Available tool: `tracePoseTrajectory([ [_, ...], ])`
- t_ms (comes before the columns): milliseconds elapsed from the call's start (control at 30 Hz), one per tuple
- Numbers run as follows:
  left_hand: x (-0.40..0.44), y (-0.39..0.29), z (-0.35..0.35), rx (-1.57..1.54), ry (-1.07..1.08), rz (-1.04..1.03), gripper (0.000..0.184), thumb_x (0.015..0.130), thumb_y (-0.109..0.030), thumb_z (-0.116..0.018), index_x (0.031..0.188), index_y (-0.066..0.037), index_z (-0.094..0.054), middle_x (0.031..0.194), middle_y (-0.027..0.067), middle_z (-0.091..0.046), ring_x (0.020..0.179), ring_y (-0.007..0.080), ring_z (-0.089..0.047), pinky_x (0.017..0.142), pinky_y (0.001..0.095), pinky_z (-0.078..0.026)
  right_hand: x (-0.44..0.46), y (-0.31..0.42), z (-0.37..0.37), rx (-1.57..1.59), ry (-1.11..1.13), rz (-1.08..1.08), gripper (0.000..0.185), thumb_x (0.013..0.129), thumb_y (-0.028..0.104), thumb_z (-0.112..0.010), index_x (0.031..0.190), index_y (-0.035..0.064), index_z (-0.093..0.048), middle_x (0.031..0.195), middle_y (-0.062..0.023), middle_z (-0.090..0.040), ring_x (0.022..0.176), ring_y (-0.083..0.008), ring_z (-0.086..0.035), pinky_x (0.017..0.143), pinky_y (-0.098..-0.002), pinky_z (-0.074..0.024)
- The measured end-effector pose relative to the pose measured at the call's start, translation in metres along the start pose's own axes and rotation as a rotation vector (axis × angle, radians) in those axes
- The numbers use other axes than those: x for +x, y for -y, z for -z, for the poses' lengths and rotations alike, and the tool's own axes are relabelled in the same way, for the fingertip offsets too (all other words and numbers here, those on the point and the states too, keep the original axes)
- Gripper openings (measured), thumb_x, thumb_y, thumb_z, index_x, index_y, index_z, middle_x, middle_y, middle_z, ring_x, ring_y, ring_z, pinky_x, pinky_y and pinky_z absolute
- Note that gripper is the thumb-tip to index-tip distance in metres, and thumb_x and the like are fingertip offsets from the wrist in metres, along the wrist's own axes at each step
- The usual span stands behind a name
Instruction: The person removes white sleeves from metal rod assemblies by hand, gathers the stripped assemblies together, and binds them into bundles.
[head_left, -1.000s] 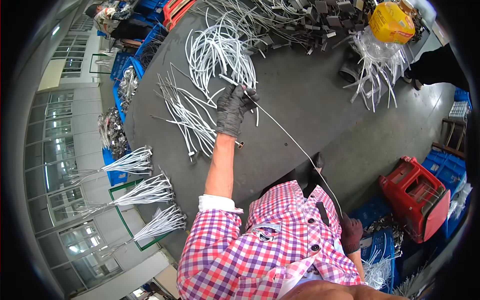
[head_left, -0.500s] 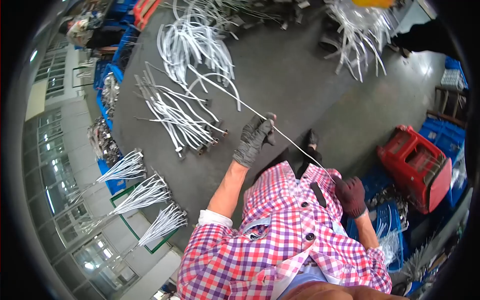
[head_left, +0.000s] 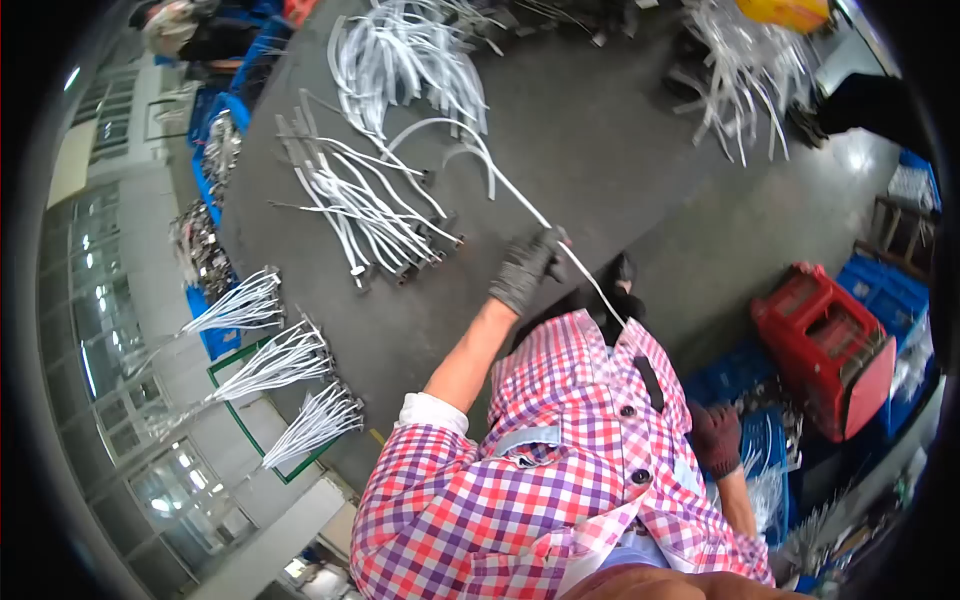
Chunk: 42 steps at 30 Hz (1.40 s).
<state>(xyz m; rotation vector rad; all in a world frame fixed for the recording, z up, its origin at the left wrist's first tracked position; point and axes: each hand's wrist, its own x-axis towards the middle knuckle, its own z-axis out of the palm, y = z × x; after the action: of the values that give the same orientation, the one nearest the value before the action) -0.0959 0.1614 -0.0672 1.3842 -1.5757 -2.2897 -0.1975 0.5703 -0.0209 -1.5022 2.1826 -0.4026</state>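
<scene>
My left hand (head_left: 527, 272), in a grey work glove, is closed around a long white cable (head_left: 515, 197) above the table's near edge. From the hand, the cable arches back towards a pile of white tubing (head_left: 405, 65). Its other end runs down to my checked shirt, where it passes out of sight. My right hand (head_left: 716, 440), in a dark red glove, is low beside my body with its fingers curled. Whatever it may hold is hidden. A row of white cables (head_left: 370, 210) with dark connectors lies left of my left hand.
Bundles of white cables (head_left: 285, 365) hang over a green frame at left. Blue crates of metal parts (head_left: 205, 250) line the table's left side. A red plastic stool (head_left: 825, 345) stands at right. Clear tubing (head_left: 745, 80) lies at far right, near another person's dark-clothed leg (head_left: 870, 110).
My right hand has moved down and back towards my side. My left hand has shifted slightly right and down, with the cable still in it. The whole view has tilted a little.
</scene>
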Motion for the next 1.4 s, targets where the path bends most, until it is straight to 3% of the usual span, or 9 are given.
tracePoseTrajectory([
  [167, -0.025, 0.011, -0.073, -0.082, 0.375, -0.072, 0.025, 0.092, -0.025, -0.057, 0.093, 0.000, -0.059, 0.066, 0.0038, -0.056, 0.054, 0.0126, -0.056, 0.052, 0.0248, -0.045, 0.050, 0.005, 0.014, 0.259, -0.113, -0.071, 0.030, 0.077, 0.017, -0.061, 0.104, 0.0050, -0.060, 0.076, -0.0119, -0.057, 0.072, -0.0308, -0.054, 0.067, -0.0394, -0.0419],
  [500, -0.055, -0.022, -0.082, -0.075, 0.384, -0.047, 0.020, 0.091, -0.022, -0.059, 0.089, -0.002, -0.063, 0.070, 0.0032, -0.060, 0.060, 0.0097, -0.053, 0.058, 0.0268, -0.045, 0.174, 0.050, 0.041, 0.675, -0.245, -0.119, 0.052, 0.078, 0.022, -0.064, 0.124, 0.0041, -0.048, 0.085, -0.0186, -0.062, 0.077, -0.0360, -0.057, 0.067, -0.0442, -0.0453],
  [833, -0.054, -0.037, 0.008, 0.262, -0.104, -0.081, 0.028, 0.095, -0.026, -0.052, 0.106, -0.002, -0.060, 0.089, 0.0032, -0.066, 0.076, 0.0088, -0.057, 0.067, 0.0246, -0.046, 0.282, 0.070, 0.048, 0.479, -0.098, 0.058, 0.061, 0.080, 0.036, -0.064, 0.131, 0.0099, -0.043, 0.094, -0.0139, -0.064, 0.079, -0.0342, -0.060, 0.068, -0.0419, -0.0479],
  [1000, -0.038, -0.036, 0.129, 0.436, -0.601, -0.153, 0.038, 0.090, -0.028, -0.056, 0.119, -0.003, -0.050, 0.088, 0.0035, -0.059, 0.070, 0.0119, -0.055, 0.065, 0.0261, -0.046, 0.419, 0.009, 0.058, 0.194, -0.685, 0.142, 0.057, 0.081, 0.033, -0.062, 0.129, 0.0099, -0.045, 0.105, -0.0152, -0.059, 0.084, -0.0337, -0.058, 0.069, -0.0429, -0.0476],
  [1100, -0.017, -0.041, 0.134, 0.709, -0.768, -0.439, 0.044, 0.088, -0.031, -0.058, 0.126, -0.010, -0.048, 0.077, 0.0049, -0.057, 0.068, 0.0164, -0.054, 0.060, 0.0317, -0.046, 0.481, -0.001, 0.066, -0.114, -0.668, 0.037, 0.054, 0.079, 0.034, -0.063, 0.124, 0.0082, -0.049, 0.103, -0.0156, -0.058, 0.082, -0.0333, -0.059, 0.070, -0.0436, -0.0476],
  [1133, 0.011, -0.029, 0.136, 1.213, -0.627, -0.938, 0.047, 0.087, -0.032, -0.059, 0.127, -0.011, -0.047, 0.080, 0.0096, -0.060, 0.071, 0.0250, -0.058, 0.064, 0.0389, -0.047, 0.498, -0.006, 0.056, -0.215, -0.648, 0.015, 0.055, 0.078, 0.034, -0.064, 0.123, 0.0069, -0.049, 0.099, -0.0161, -0.059, 0.081, -0.0330, -0.059, 0.069, -0.0442, -0.0474],
  [1200, 0.038, -0.026, 0.106, 1.088, -0.558, -0.513, 0.049, 0.086, -0.032, -0.059, 0.125, -0.006, -0.046, 0.087, 0.0159, -0.062, 0.075, 0.0335, -0.061, 0.067, 0.0452, -0.048, 0.510, -0.006, 0.055, -0.323, -0.635, 0.004, 0.057, 0.076, 0.034, -0.065, 0.122, 0.0057, -0.049, 0.094, -0.0166, -0.060, 0.080, -0.0327, -0.060, 0.069, -0.0447, -0.0471],
  [1300, 0.081, 0.000, 0.101, 1.581, -0.573, -0.797, 0.043, 0.086, -0.029, -0.059, 0.120, -0.005, -0.048, 0.089, 0.0202, -0.062, 0.079, 0.0378, -0.061, 0.068, 0.0477, -0.048, 0.498, 0.005, 0.061, -0.335, -0.415, -0.133, 0.056, 0.073, 0.033, -0.066, 0.119, 0.0041, -0.050, 0.088, -0.0135, -0.064, 0.081, -0.0311, -0.061, 0.067, -0.0448, -0.0474],
  [1400, 0.103, -0.006, 0.094, 1.265, -0.436, -0.237, 0.029, 0.087, -0.021, -0.056, 0.112, -0.007, -0.050, 0.086, 0.0217, -0.061, 0.077, 0.0390, -0.062, 0.065, 0.0454, -0.050, 0.494, 0.000, 0.061, -0.404, -0.506, -0.146, 0.044, 0.076, 0.028, -0.062, 0.112, 0.0029, -0.053, 0.075, -0.0105, -0.063, 0.072, -0.0303, -0.062, 0.065, -0.0434, -0.0484],
])
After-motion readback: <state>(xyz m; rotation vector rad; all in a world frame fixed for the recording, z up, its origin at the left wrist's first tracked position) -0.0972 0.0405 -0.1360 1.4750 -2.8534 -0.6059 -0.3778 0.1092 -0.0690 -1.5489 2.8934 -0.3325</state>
